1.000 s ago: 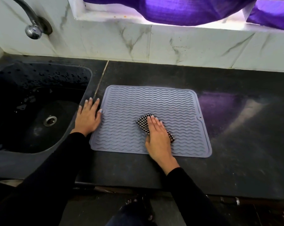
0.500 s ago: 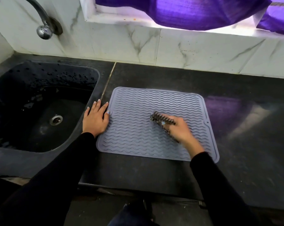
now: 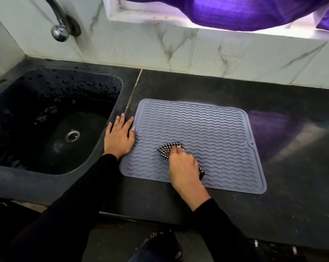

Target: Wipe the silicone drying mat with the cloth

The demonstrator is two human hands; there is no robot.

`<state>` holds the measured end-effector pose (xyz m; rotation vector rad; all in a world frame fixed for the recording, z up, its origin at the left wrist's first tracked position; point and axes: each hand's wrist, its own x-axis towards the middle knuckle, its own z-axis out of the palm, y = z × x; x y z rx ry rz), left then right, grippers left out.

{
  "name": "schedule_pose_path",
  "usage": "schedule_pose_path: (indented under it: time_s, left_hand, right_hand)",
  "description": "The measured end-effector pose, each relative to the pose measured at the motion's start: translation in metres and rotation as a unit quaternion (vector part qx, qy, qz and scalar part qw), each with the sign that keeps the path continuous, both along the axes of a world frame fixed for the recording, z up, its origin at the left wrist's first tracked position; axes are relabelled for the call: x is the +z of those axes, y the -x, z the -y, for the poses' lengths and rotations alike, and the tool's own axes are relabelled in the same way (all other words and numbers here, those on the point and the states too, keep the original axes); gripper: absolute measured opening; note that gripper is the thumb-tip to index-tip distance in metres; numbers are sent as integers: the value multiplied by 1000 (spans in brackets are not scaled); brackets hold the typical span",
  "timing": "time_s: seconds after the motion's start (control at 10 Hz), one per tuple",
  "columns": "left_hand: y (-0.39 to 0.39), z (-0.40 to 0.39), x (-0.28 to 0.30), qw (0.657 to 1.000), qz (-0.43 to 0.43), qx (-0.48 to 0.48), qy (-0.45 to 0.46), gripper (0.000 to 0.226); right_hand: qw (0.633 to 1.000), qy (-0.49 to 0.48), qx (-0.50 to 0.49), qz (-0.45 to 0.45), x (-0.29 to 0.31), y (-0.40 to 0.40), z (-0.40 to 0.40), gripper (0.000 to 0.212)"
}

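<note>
1. Cloth (image 3: 168,149): mostly covered by the right hand (image 3: 182,167); only a checked fold past the fingertips and a corner at the hand's right side show.
2. Silicone drying mat (image 3: 207,133): its near middle is hidden under the right hand and wrist; its left edge lies under the left hand (image 3: 119,138).
3. Tap (image 3: 58,25): cut off by the top edge.
4. Sink (image 3: 37,120): its left side runs out of view.
5. Purple curtain (image 3: 235,12): cropped at the top and right.
6. Counter (image 3: 292,186): extends past the right edge.

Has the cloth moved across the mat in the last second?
Yes. The cloth, gripped by the right hand, went right toward the mat's notched edge, then back left near its starting spot.
</note>
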<state>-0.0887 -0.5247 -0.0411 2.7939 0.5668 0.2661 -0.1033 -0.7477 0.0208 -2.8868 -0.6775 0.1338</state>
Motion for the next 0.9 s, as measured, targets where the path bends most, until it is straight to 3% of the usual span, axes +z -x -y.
schedule_pose_path:
  time_s: [0.1, 0.2, 0.3, 0.4, 0.5, 0.6, 0.7, 0.9]
  left_hand:
    - [0, 1, 0, 1000, -1, 2, -1, 48]
    - [1, 1, 0, 1000, 7, -1, 4, 48]
    - [1, 0, 1, 1000, 18, -1, 14, 47]
    - [2, 1, 2, 1000, 25, 0, 16, 47]
    - [2, 1, 2, 1000, 23, 0, 18, 47]
    - [2, 1, 2, 1000, 25, 2, 17, 46]
    - [1, 0, 1, 1000, 27, 4, 14, 46]
    - [0, 1, -2, 1000, 26, 2, 1, 46]
  right_hand:
    - [999, -11, 5, -33, 13, -11, 3, 31]
    - [989, -81, -23, -123, 22, -31, 17, 34]
    - [876, -299, -148, -348, 33, -51, 35, 19]
    - [855, -359, -188, -324, 31, -51, 33, 14]
    - [965, -213, -64, -141, 18, -23, 3, 35]
    - [995, -70, 37, -66, -5, 16, -28, 51]
    - [996, 1, 83, -23, -26, 31, -36, 51]
    - [993, -49, 106, -9, -23, 15, -30, 56]
